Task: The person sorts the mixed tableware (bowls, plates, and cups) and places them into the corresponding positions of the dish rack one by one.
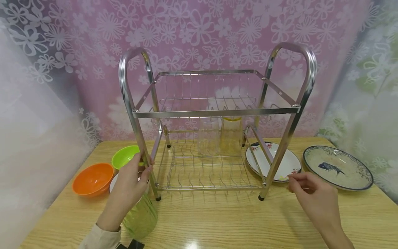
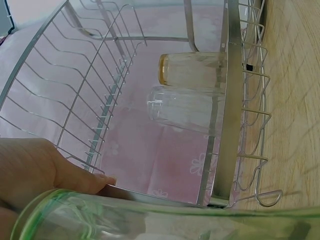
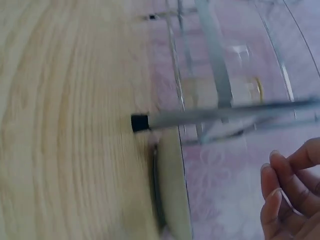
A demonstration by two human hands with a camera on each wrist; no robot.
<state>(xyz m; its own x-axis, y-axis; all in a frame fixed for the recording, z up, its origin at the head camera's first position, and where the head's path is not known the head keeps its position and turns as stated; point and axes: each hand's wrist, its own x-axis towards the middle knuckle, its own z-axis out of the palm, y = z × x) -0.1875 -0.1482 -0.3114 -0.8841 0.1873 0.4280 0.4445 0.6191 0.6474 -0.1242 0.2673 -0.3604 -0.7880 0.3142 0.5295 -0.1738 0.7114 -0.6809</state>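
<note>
My left hand holds the left front post of a two-tier metal dish rack, its thumb at the post. A tall green-tinted glass stands on the table just below that wrist, and its side fills the bottom of the left wrist view. On the rack's lower tier are a clear glass and a yellow-rimmed glass. To the right of the rack, my right hand hovers with loosely bent fingers and nothing between them. Near its fingertips lies a white flowered plate, partly behind the rack's right post.
A plate with a blue fish lies at the far right. An orange bowl and a lime green bowl sit left of the rack, beside a white-rimmed dish mostly hidden by my left hand. A flowered pink curtain hangs behind.
</note>
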